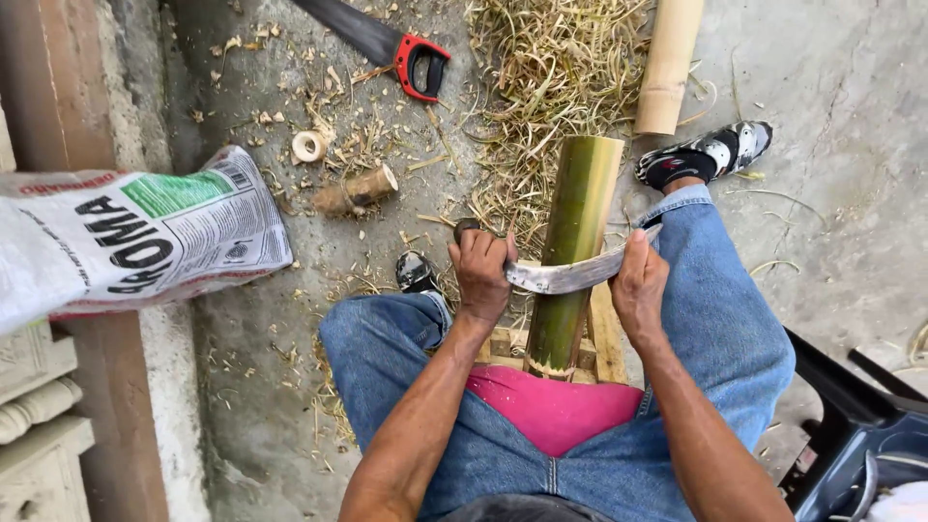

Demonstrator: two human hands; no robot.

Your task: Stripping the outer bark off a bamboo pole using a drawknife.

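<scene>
- Two hands hold one curved grey metal blade (570, 275) across the green bamboo pole (572, 253) propped between your knees.
- Your left hand (481, 271) has its grip clenched on the handle end.
- Your right hand (638, 282) grips the blade's tip end.
- Straw-coloured shavings (541, 68) cover the concrete floor (831, 222).

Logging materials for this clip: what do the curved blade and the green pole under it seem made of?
Curved blade: apparently steel, dull grey, worn, unpolished. Green pole: fresh bamboo, glossy green-yellow skin with a node ring near its base. Left hand and right hand grip the blade's ends.
</scene>
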